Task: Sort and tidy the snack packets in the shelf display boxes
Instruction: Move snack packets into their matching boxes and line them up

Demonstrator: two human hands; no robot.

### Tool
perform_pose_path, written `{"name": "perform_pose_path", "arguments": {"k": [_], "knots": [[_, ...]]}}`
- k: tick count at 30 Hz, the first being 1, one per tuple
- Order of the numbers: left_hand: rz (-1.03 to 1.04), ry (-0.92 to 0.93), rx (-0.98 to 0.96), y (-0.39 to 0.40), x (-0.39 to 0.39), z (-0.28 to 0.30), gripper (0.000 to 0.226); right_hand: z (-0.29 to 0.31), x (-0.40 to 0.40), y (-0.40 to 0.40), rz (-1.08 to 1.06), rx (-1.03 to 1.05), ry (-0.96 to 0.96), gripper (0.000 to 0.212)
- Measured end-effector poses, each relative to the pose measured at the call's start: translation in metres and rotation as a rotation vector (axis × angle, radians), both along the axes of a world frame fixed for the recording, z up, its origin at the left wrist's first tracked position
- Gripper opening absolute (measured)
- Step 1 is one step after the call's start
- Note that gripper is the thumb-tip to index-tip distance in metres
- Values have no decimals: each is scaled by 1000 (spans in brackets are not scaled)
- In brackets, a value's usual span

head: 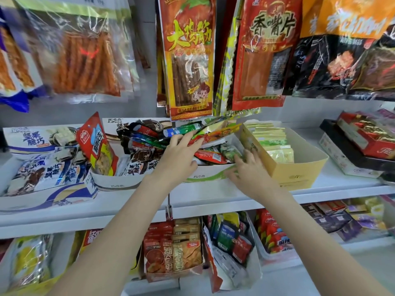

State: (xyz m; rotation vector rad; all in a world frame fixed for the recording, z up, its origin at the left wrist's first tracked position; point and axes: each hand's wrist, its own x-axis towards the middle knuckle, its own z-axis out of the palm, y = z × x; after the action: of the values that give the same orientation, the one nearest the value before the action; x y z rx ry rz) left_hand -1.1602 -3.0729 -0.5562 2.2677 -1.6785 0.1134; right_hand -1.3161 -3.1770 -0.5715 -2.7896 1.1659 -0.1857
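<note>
A white and green display box (205,177) on the middle shelf holds a loose jumble of red, green and orange snack packets (213,135). My left hand (179,154) reaches into it, fingers straight and lying on top of the packets. My right hand (250,169) is at the box's front right corner, thumb on the outside of the front wall and fingers over the rim beside a green packet (229,152). A tall red packet (98,146) stands tilted in the neighbouring white box (115,184) of dark chocolate-nut packets.
A yellow box (299,174) of neatly stacked pale green packets sits right of my hands. A blue and white box (42,167) lies at far left, red gift boxes (363,142) at far right. Hanging bags (188,60) dangle low overhead. The lower shelf (173,253) holds more boxes.
</note>
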Motion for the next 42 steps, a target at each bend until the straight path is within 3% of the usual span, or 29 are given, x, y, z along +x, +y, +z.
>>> {"name": "perform_pose_path", "arguments": {"k": [1, 3, 7, 10, 12, 14, 17, 21, 23, 28, 30, 33, 35, 38, 42], "knots": [[-8, -16, 3, 1, 1, -1, 59, -3, -2, 0, 11, -92, 87, 61], [-25, -59, 0, 4, 3, -5, 53, 0, -13, -1, 54, -181, 56, 66], [-61, -78, 61, 16, -2, -6, 42, 15, -45, 3, 201, -47, -214, 42], [-80, -97, -37, 41, -22, -20, 39, 8, -74, 15, 277, -65, -240, 26], [-129, -92, -141, 57, -36, -39, 35, -7, -86, 25, 305, 43, -251, 23], [-262, -81, -15, 68, -51, -70, 39, -33, -95, 40, 256, 282, -256, 26], [-429, -226, 159, 70, -53, -96, 50, -79, -88, 59, 55, 606, -191, 32], [-522, -328, 198, 67, -62, -113, 55, -147, -62, 70, -86, 791, -51, 24], [-564, -351, 238, 69, -67, -130, 55, -166, -55, 69, -144, 767, -15, 26], [-546, -102, 636, 76, -45, -169, 75, -205, -49, 58, -286, 665, 178, 36], [-541, -67, 626, 74, -43, -170, 70, -217, -47, 61, -288, 612, 228, 37], [-521, -50, 644, 72, -47, -161, 66, -224, -44, 64, -249, 479, 347, 55], [-516, -57, 662, 71, -49, -158, 66, -222, -44, 64, -202, 425, 384, 48], [-508, -31, 700, 69, -49, -153, 66, -215, -44, 62, -198, 505, 298, 24], [-494, 46, 726, 67, -54, -141, 61, -181, -47, 56, -172, 563, 219, 29]]}}
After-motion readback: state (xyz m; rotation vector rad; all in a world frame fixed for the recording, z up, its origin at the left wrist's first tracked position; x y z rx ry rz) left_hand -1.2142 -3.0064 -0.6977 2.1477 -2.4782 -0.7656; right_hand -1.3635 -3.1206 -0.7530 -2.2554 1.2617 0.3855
